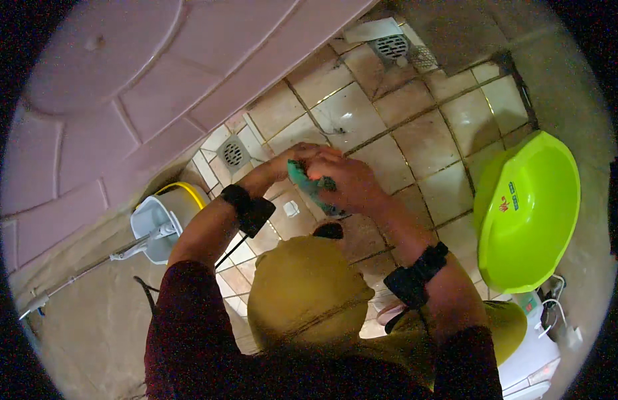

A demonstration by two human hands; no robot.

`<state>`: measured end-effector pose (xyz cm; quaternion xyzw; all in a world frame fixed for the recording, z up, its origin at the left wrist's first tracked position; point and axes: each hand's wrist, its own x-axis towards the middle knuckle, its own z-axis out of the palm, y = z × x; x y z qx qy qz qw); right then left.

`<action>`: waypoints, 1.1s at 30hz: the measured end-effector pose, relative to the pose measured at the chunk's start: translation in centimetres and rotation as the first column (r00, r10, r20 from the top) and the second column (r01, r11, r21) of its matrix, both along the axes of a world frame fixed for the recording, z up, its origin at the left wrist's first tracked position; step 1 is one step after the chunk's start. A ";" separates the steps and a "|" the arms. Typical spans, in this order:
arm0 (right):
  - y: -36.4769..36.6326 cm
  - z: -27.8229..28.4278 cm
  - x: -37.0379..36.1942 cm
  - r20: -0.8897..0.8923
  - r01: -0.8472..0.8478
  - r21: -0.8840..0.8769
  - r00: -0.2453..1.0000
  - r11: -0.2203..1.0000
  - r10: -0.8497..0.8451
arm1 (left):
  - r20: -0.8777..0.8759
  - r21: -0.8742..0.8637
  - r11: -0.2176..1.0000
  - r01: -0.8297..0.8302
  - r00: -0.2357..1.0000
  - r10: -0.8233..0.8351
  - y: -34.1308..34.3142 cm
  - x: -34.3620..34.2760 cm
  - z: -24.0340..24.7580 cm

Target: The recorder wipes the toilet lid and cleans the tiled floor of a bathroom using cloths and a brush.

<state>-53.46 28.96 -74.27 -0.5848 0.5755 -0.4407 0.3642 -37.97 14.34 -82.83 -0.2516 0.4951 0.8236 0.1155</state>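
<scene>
Both hands are close together over the tiled floor (pixel 416 147), in front of my knees. Between them is a bunched green piece (pixel 302 179) with dark patches, too blurred to tell whether it is a cloth or a scouring pad. My right hand (pixel 354 183) is closed around its right side. Behind it, my left hand (pixel 302 155) curls over its upper edge, the fingers partly covered by the right hand. A reddish glow lies on the fingers where the hands meet. Dark straps with small boxes circle both wrists.
A lime-green basin (pixel 556 220) leans at the right. To the left are a container with a yellow rim (pixel 192 192) and a pale grey mop-like head (pixel 152 227) on a pole. Floor drains (pixel 234 153) lie near the pink panel (pixel 189 73). A white corded appliance (pixel 532 353) stands lower right.
</scene>
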 end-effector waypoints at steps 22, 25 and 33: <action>-5.6 3.0 12.9 -0.073 -0.172 -0.047 0.983 0.984 0.168 | 0.148 0.472 0.543 -0.694 0.670 0.728 4.7 11.4 10.9; -5.7 3.9 15.1 -0.157 -0.216 -0.134 0.968 0.967 0.195 | 0.109 0.464 0.498 -0.733 0.605 0.789 6.0 12.5 11.5; -5.4 5.1 17.7 -0.166 -0.079 -0.286 0.986 0.955 0.032 | -0.192 0.270 0.533 -0.802 0.498 0.846 6.1 13.4 11.4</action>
